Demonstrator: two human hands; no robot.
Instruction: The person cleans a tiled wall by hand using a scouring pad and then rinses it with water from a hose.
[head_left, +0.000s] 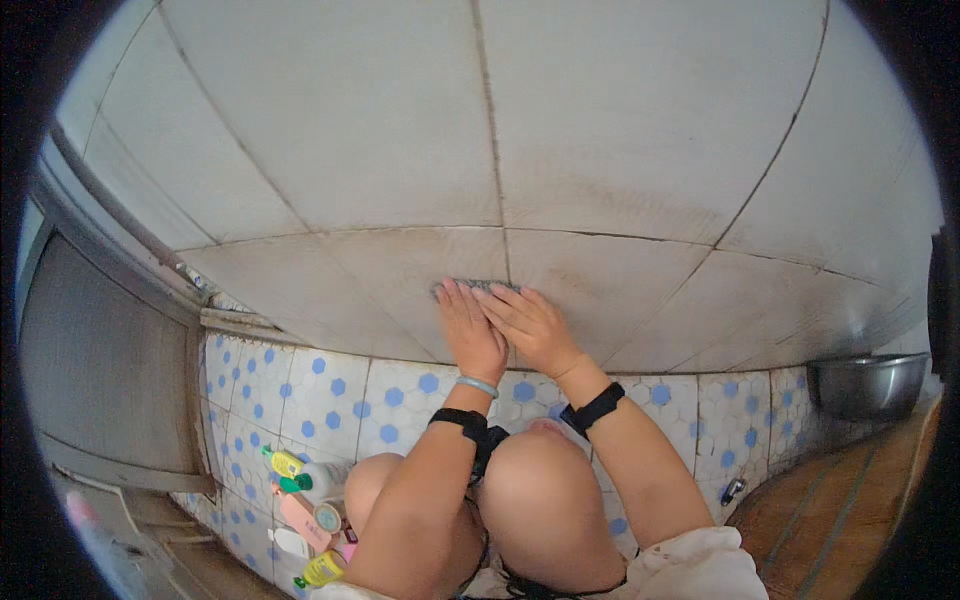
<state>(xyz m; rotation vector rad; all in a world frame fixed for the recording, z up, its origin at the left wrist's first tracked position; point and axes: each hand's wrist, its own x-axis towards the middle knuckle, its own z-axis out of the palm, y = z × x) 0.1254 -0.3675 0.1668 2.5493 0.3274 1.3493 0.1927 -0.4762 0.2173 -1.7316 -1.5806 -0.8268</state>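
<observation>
Both hands lie flat, fingers pointing up, against the lowest row of white wall tiles (405, 259). Under the fingertips is a grey scouring pad (491, 284); only its upper edge and left end show. My left hand (471, 330) presses the pad's left part. My right hand (536, 330) slants in from the right, its fingertips on the pad and partly overlapping the left hand. Black bands (600, 409) circle both wrists, and a pale bangle (477, 386) sits on the left one. Brownish stains (574, 281) mark the tiles to the right of the hands.
Several bottles, including a white bottle with a green cap (324, 480), stand on the patterned floor (330, 405) beside my knees. A metal basin (870, 386) stands at the right. A grey door (105, 337) is at the left. A small metal fitting (733, 491) lies near a brown surface (825, 510).
</observation>
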